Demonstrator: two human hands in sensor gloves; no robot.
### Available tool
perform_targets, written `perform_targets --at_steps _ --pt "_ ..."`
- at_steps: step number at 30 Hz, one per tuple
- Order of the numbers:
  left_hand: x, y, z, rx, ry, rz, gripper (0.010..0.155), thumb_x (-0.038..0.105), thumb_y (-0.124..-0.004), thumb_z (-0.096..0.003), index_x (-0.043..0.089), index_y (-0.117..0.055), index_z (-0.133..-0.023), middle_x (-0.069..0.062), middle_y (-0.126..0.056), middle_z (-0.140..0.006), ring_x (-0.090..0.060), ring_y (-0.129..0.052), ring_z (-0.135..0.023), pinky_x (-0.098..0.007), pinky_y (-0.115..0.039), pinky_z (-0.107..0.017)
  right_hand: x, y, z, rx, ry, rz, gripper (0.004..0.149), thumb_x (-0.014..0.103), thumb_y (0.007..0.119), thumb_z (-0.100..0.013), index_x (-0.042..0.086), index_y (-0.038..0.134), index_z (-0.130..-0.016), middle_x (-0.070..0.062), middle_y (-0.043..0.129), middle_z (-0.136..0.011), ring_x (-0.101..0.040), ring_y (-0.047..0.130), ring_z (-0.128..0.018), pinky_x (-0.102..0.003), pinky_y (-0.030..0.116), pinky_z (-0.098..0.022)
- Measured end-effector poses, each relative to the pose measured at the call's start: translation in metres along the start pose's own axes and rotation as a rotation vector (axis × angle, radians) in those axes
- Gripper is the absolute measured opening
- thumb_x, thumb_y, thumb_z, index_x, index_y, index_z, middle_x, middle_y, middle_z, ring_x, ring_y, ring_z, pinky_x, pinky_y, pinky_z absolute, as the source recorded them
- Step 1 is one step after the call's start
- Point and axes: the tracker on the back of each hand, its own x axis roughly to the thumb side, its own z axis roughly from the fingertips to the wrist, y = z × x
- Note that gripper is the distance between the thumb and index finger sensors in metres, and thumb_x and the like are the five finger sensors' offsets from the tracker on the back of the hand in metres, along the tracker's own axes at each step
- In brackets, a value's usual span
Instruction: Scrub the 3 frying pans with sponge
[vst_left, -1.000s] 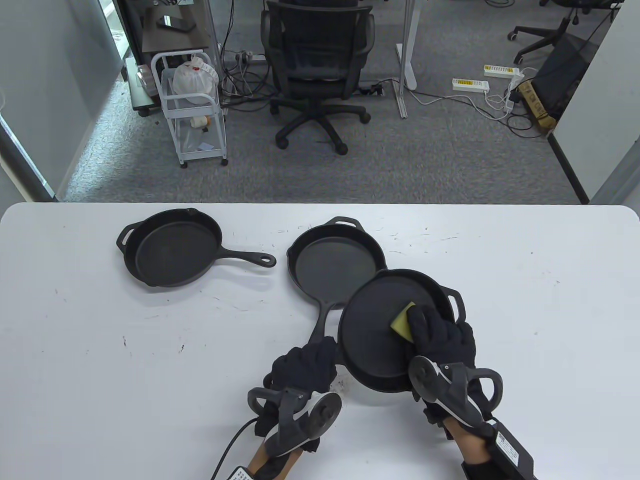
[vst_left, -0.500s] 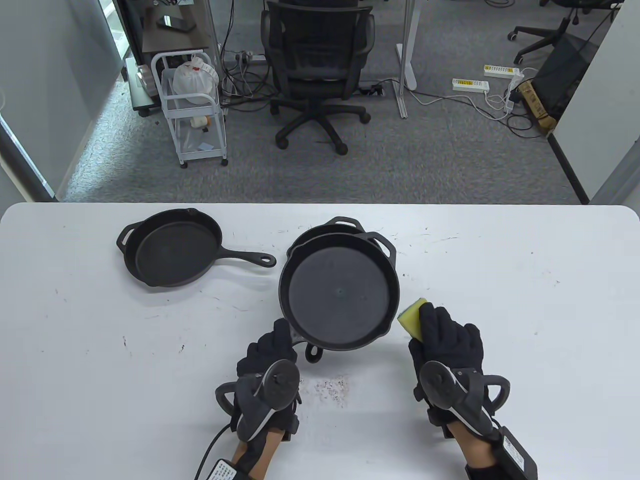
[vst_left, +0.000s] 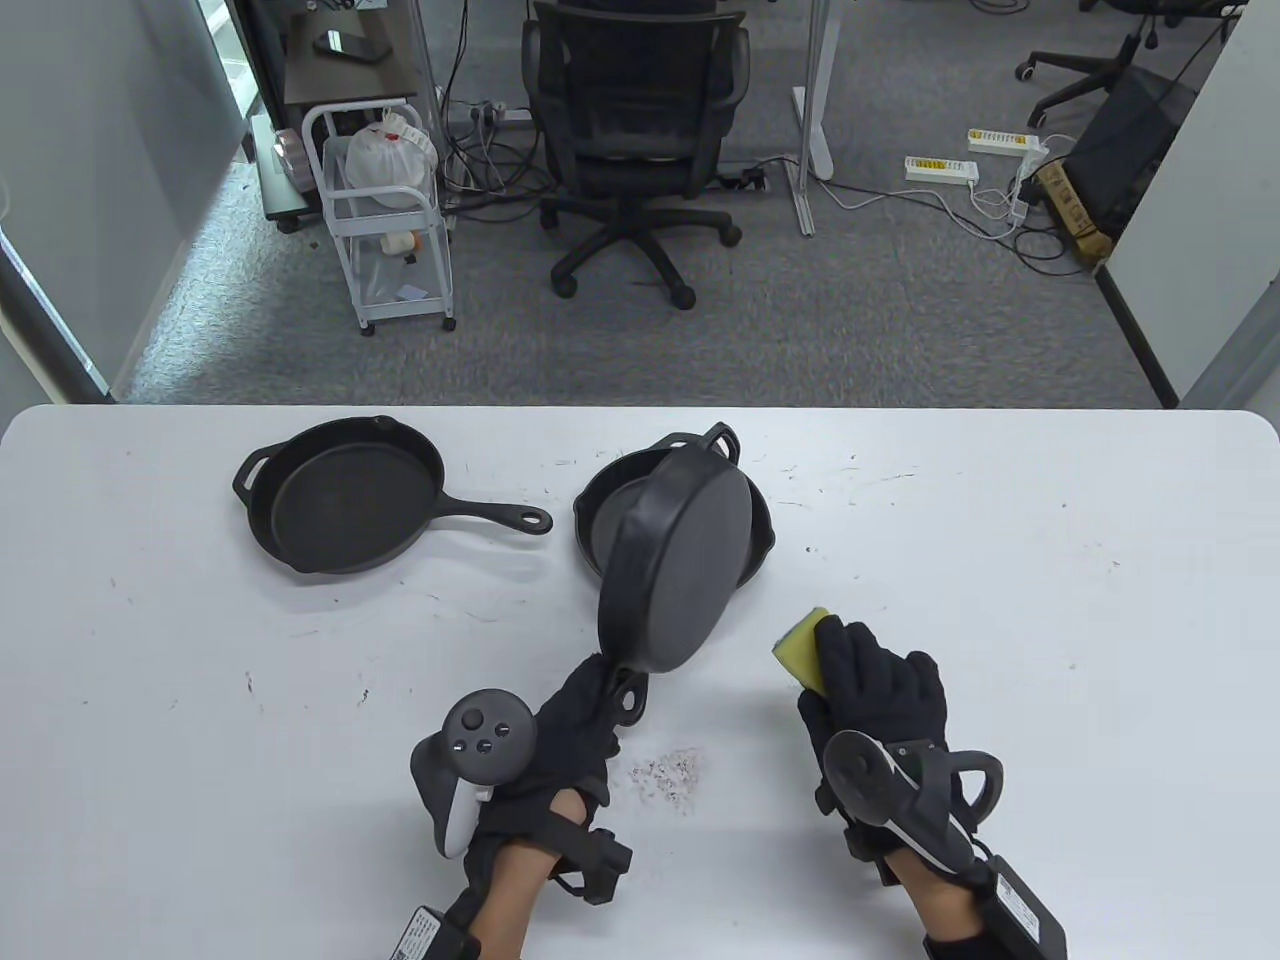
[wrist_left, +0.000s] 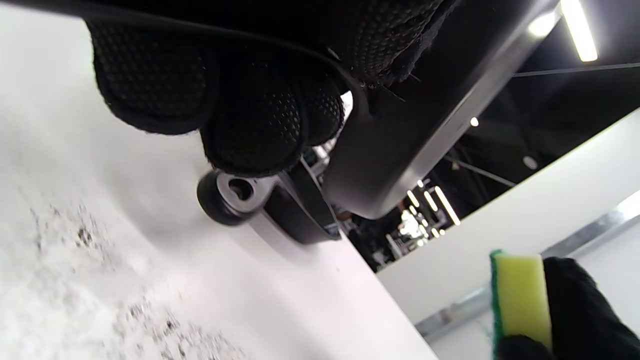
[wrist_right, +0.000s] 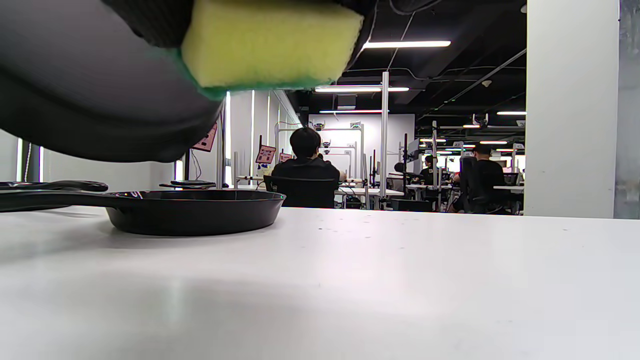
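Observation:
My left hand (vst_left: 575, 715) grips the handle of a black cast-iron pan (vst_left: 680, 560) and holds it lifted and tipped on edge, its underside facing right, above a second pan (vst_left: 762, 540) that lies flat on the table. A third pan (vst_left: 345, 495) rests at the left, handle pointing right. My right hand (vst_left: 870, 680) holds a yellow sponge (vst_left: 803, 647) with a green backing just right of the tilted pan. In the left wrist view my fingers (wrist_left: 255, 115) curl round the handle, with the sponge (wrist_left: 520, 297) at lower right. The sponge (wrist_right: 270, 42) fills the top of the right wrist view.
Dark crumbs (vst_left: 668, 772) lie on the white table (vst_left: 1050, 600) between my hands. An office chair (vst_left: 635, 130) and a white cart (vst_left: 385, 215) stand on the floor beyond the table's far edge. People sit at desks far off in the right wrist view.
My left hand has rolled over, turning the lifted pan from face-up to on edge with its underside showing. The right hand with the sponge left the pan and shifted slightly left.

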Motion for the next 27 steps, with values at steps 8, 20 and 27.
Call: perform_targets --at_steps 8,20,27 --pt "-0.004 -0.007 -0.002 -0.065 0.011 0.085 0.06 0.03 -0.076 -0.0483 0.01 -0.075 -0.105 -0.011 -0.105 -0.08 -0.025 -0.113 -0.047 -0.046 -0.098 -0.036 0.003 -0.001 0.001 0.007 -0.029 0.0 0.074 0.051 0.075 -0.043 0.035 0.041 -0.106 -0.003 0.065 -0.109 -0.027 0.081 -0.088 -0.058 0.053 -0.074" --pt "-0.003 -0.026 -0.005 -0.199 -0.009 0.113 0.06 0.03 -0.077 -0.0486 0.011 -0.076 -0.105 -0.011 -0.105 -0.079 -0.023 -0.112 -0.045 -0.046 -0.097 -0.036 0.028 0.0 0.01 0.0 -0.219 -0.008 0.072 0.05 0.075 -0.043 0.04 0.04 -0.105 0.0 0.062 -0.111 -0.025 0.078 -0.094 -0.057 0.053 -0.075" --pt "0.014 -0.049 -0.002 -0.369 -0.099 -0.039 0.06 0.029 -0.079 -0.0477 0.013 -0.077 -0.106 -0.011 -0.103 -0.08 -0.023 -0.109 -0.048 -0.047 -0.095 -0.039 0.036 -0.016 0.016 -0.132 -0.248 -0.013 0.072 0.051 0.069 -0.044 0.042 0.031 -0.104 0.003 0.05 -0.115 -0.026 0.063 -0.105 -0.057 0.049 -0.076"
